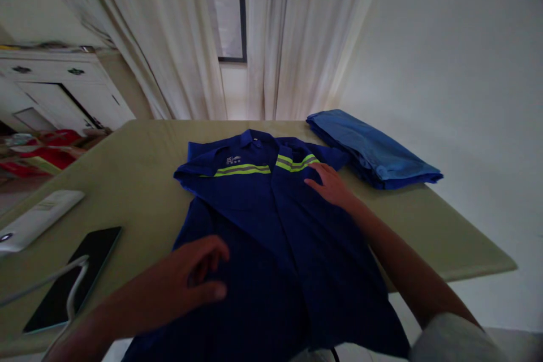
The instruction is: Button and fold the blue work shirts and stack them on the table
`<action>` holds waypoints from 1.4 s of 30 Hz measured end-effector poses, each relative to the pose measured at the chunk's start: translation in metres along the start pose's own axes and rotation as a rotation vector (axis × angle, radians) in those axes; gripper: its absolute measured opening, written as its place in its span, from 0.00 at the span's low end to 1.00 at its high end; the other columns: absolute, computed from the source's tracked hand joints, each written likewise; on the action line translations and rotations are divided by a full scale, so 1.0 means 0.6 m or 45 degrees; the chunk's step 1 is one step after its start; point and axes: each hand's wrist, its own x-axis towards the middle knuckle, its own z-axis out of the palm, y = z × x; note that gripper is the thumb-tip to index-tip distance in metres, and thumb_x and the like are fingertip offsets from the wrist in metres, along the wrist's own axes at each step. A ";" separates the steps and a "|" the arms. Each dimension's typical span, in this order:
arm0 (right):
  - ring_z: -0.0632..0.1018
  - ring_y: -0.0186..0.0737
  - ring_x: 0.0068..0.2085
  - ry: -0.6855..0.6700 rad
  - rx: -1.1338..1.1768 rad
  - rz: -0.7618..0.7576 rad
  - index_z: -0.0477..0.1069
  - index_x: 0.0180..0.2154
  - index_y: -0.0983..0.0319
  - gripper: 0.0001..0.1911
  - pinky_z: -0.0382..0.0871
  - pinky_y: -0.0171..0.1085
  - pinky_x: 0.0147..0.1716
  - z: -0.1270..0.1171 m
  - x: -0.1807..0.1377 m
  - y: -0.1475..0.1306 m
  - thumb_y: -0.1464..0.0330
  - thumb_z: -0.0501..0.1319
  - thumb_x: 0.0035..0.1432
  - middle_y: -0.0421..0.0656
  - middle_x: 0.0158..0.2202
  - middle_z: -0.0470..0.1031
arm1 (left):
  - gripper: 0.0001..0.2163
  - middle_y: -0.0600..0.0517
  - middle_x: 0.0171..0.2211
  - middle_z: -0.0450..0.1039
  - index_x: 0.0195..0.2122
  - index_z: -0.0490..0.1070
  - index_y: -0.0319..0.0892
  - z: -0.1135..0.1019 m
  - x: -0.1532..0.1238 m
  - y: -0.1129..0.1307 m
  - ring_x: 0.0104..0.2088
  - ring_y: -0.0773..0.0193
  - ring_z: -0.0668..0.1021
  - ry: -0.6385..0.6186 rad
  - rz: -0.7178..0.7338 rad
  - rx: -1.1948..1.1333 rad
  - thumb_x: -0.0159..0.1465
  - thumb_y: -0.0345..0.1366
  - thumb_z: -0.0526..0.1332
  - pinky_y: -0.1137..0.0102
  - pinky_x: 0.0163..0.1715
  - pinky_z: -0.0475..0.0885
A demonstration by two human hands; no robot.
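A dark blue work shirt (250,203) with yellow-green and grey reflective bands lies spread on the table, its collar away from me and its hem hanging over the near edge. My right hand (331,184) rests on the chest of the shirt by the right band, fingers stretched out. Over the lower left part of the shirt is my left hand (197,274), thumb and curled fingers apart with nothing between them. Whether it touches the cloth I cannot tell.
Folded blue garments (373,147) lie at the table's (139,175) right back. On the left are a white device (40,220) and a dark flat tablet-like slab (85,266) with a white cable (72,288) across it. Curtains (169,28) hang behind; a white cabinet (55,85) stands far left.
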 end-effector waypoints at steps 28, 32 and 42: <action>0.64 0.55 0.73 0.065 -0.313 0.360 0.66 0.69 0.62 0.31 0.52 0.55 0.71 0.096 0.050 0.043 0.52 0.48 0.75 0.55 0.73 0.64 | 0.28 0.47 0.30 0.78 0.28 0.73 0.45 -0.131 0.169 -0.158 0.35 0.53 0.80 0.217 -0.468 0.560 0.66 0.63 0.50 0.62 0.37 0.69; 0.64 0.56 0.72 0.045 -0.338 0.355 0.64 0.69 0.66 0.33 0.52 0.54 0.71 0.096 0.054 0.045 0.53 0.47 0.75 0.56 0.73 0.63 | 0.25 0.50 0.26 0.75 0.26 0.68 0.46 -0.105 0.121 -0.170 0.30 0.56 0.78 0.150 -0.403 0.475 0.64 0.61 0.51 0.66 0.32 0.65; 0.67 0.57 0.71 0.088 -0.346 0.400 0.64 0.69 0.69 0.34 0.56 0.55 0.69 0.107 0.077 0.043 0.54 0.43 0.76 0.58 0.71 0.65 | 0.24 0.47 0.28 0.78 0.31 0.69 0.47 -0.076 0.051 -0.151 0.33 0.49 0.81 0.308 -0.638 0.616 0.70 0.59 0.46 0.61 0.35 0.66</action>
